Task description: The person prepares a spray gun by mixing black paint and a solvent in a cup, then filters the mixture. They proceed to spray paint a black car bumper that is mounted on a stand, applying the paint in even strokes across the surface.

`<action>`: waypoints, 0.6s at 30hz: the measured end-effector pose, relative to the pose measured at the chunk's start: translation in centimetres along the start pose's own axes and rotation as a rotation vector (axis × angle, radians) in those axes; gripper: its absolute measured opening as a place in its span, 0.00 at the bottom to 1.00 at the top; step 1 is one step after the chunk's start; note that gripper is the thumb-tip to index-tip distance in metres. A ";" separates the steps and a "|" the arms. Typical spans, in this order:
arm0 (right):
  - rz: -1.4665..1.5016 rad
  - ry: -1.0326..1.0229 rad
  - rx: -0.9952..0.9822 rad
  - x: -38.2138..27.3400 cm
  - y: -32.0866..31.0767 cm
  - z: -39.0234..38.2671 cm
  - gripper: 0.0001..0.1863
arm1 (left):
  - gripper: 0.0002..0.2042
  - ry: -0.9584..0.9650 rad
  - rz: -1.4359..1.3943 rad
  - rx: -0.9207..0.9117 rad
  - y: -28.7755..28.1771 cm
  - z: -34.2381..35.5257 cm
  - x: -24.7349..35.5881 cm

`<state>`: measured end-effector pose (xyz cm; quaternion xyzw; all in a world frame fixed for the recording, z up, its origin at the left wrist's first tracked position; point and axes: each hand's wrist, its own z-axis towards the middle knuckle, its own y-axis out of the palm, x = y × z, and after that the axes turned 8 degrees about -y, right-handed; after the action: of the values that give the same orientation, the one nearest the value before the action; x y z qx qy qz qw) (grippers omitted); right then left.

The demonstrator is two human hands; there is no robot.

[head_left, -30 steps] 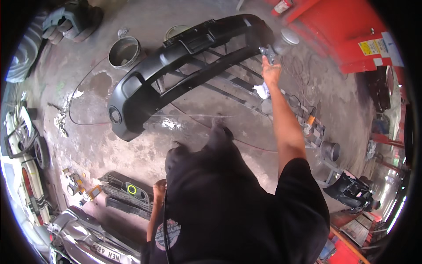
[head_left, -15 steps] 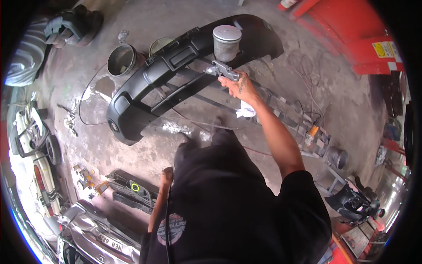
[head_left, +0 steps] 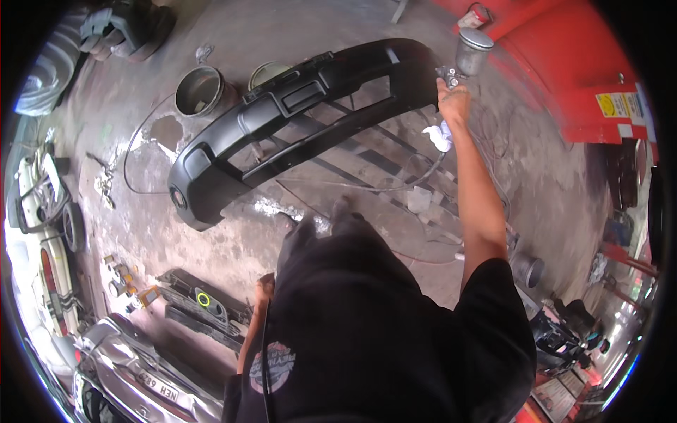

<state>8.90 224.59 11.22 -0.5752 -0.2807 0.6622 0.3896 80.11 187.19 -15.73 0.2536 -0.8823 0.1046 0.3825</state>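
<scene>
My right hand [head_left: 453, 106] is closed around the handle of a metal spray gun [head_left: 451, 76], with its silver lidded cup [head_left: 474, 55] on top. The gun is by the right end of a black car bumper [head_left: 300, 99], which rests on a stand of dark bars. A white cloth [head_left: 438, 136] hangs under the gun hand, and a hose [head_left: 381, 188] curves away below it. My left hand [head_left: 264, 287] is low beside my thigh, its fingers curled. A thin black cord [head_left: 266, 359] runs beside it over my shirt; whether the fingers hold it is unclear.
Behind the bumper stand a dark bucket [head_left: 199, 92] and a second round container [head_left: 269, 73]. A red panel [head_left: 557, 77] is at the far right. At lower left lie a dark trim panel [head_left: 201, 303] and a silver car part [head_left: 144, 374]. A metal can [head_left: 527, 268] stands right.
My right hand has carried the spray gun to the right and away from me, from over the bumper's middle-right to its right end. My left hand stays low by my thigh.
</scene>
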 end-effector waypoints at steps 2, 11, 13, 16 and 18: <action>0.021 -0.005 -0.089 -0.8 0.4 -1.4 0.20 | 0.16 0.063 0.257 0.000 2.2 -0.7 2.8; 0.362 -0.406 -0.603 -17.6 6.1 -15.0 0.22 | 0.21 0.281 0.424 -0.026 -1.0 1.2 1.9; 0.514 -0.388 -0.706 -18.4 8.0 -17.2 0.21 | 0.22 0.371 0.370 -0.043 -0.1 2.2 1.4; 0.684 -0.419 -0.951 -19.6 5.7 -18.4 0.25 | 0.25 0.352 0.437 -0.145 2.2 2.4 4.1; 0.603 -0.511 -0.890 -18.8 6.2 -18.8 0.27 | 0.26 0.299 0.481 -0.199 2.5 2.5 5.3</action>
<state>26.84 204.09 12.95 -0.5600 -0.4405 0.6798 -0.1742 74.20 186.40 -13.61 -0.0194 -0.8568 0.1416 0.4954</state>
